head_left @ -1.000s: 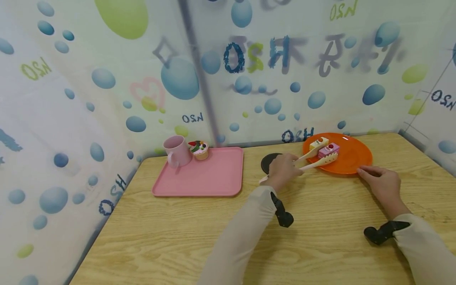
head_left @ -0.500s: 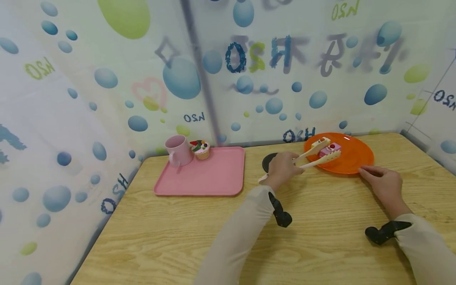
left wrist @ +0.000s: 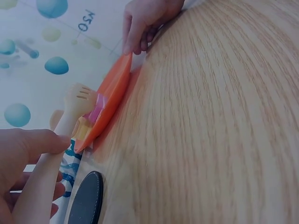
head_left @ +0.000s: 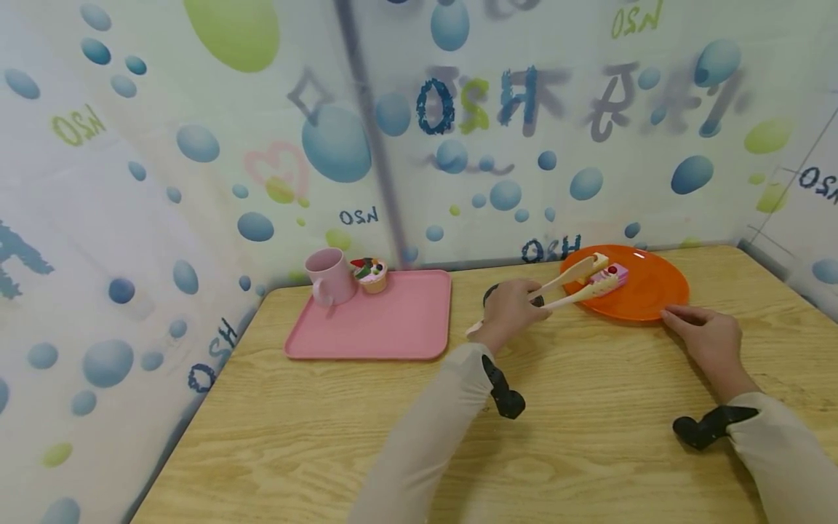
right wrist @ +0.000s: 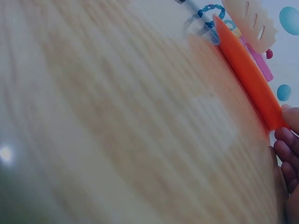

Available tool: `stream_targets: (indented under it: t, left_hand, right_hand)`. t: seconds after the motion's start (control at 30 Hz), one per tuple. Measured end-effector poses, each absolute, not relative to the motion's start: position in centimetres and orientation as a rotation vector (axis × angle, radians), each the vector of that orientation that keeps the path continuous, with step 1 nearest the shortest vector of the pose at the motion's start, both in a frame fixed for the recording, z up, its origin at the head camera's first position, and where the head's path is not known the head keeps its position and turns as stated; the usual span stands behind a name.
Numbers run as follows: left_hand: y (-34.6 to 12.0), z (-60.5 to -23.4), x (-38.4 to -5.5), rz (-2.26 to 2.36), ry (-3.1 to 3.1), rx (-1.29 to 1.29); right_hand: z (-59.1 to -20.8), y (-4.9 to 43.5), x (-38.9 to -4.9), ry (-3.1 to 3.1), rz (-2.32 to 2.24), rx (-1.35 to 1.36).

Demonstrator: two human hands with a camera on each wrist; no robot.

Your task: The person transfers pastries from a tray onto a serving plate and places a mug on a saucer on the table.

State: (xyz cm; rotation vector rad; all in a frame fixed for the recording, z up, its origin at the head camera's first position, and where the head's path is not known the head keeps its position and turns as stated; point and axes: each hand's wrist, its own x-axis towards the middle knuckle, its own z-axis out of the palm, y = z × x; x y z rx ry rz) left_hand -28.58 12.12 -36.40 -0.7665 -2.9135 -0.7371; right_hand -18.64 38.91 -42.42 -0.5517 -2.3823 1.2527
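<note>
With thumb and fingertips the right hand [head_left: 705,338] pinches the orange plate [head_left: 655,291], the left hand [head_left: 513,311] curls round spread tongs [head_left: 597,287] at the plate's pink cake [head_left: 620,274] and yellow cake [left wrist: 83,130], apparently lining up a grip that calls for an even squeeze.

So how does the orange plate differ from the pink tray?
The orange plate looks round, while the pink tray is rectangular with rounded corners. The right hand pinches the orange plate's edge, while no hand touches the pink tray. The orange plate bears a yellow cake and a pink cake; the pink tray bears a mug and a cupcake. Both lie on the wooden table.
</note>
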Motion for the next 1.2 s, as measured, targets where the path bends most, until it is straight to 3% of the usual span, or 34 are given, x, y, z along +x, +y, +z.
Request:
stream_targets:
  t: [1.2]
  left_hand:
    - [7.3, -34.3, -29.6, -0.747, -2.915, -0.723]
  right_hand:
    - [-42.1, 38.8, -18.9, -2.387, 1.329, -0.648]
